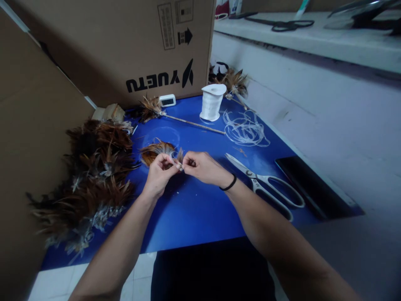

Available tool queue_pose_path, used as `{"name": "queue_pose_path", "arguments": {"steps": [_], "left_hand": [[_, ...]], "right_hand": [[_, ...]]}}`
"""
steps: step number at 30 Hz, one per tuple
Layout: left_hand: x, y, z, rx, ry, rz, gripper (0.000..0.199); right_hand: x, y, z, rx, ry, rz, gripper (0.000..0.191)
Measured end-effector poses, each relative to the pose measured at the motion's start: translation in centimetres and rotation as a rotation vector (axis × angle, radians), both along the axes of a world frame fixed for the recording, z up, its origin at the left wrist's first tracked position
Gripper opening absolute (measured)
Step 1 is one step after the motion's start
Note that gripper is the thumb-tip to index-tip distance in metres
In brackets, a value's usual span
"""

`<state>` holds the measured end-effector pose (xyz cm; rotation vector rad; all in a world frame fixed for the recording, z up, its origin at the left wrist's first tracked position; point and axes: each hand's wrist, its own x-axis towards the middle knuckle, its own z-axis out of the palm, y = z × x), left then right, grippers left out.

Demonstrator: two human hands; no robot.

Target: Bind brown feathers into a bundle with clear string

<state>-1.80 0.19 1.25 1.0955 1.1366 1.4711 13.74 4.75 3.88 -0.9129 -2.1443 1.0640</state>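
Forearms (pixel 115 246) converge left of the scissors (pixel 249 172), left hand (pixel 157 176) and right hand (pixel 205 168) pinching a feather tuft (pixel 181 154) between fingers (pixel 173 169), likely for steadiness.

Small craft workshop or similar work corner. Blue bench (pixel 200 213) bearing feather bundles (pixel 103 167) along its left edge, a spool of white ribbon (pixel 210 104) towards the far edge, large scissors (pixel 255 177) near the right edge; cardboard carton (pixel 125 46) behind; tiled floor (pixel 144 267) below.
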Motion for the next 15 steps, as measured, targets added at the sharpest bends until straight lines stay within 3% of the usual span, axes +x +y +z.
{"name": "queue_pose_path", "arguments": {"steps": [4,10,15], "left_hand": [[0.22,0.01,-0.24,0.058,0.092,0.072,0.028],[0.28,-0.08,-0.05,0.067,0.061,0.116,0.033],[0.32,-0.11,-0.04,0.074,0.047,0.146,0.034]], "right_hand": [[-0.09,0.09,-0.23,-0.009,0.027,-0.003,0.011],[0.4,0.54,-0.17,-0.119,0.163,-0.002,0.01],[0.27,0.59,-0.41,-0.121,0.175,-0.023,0.011]]}}
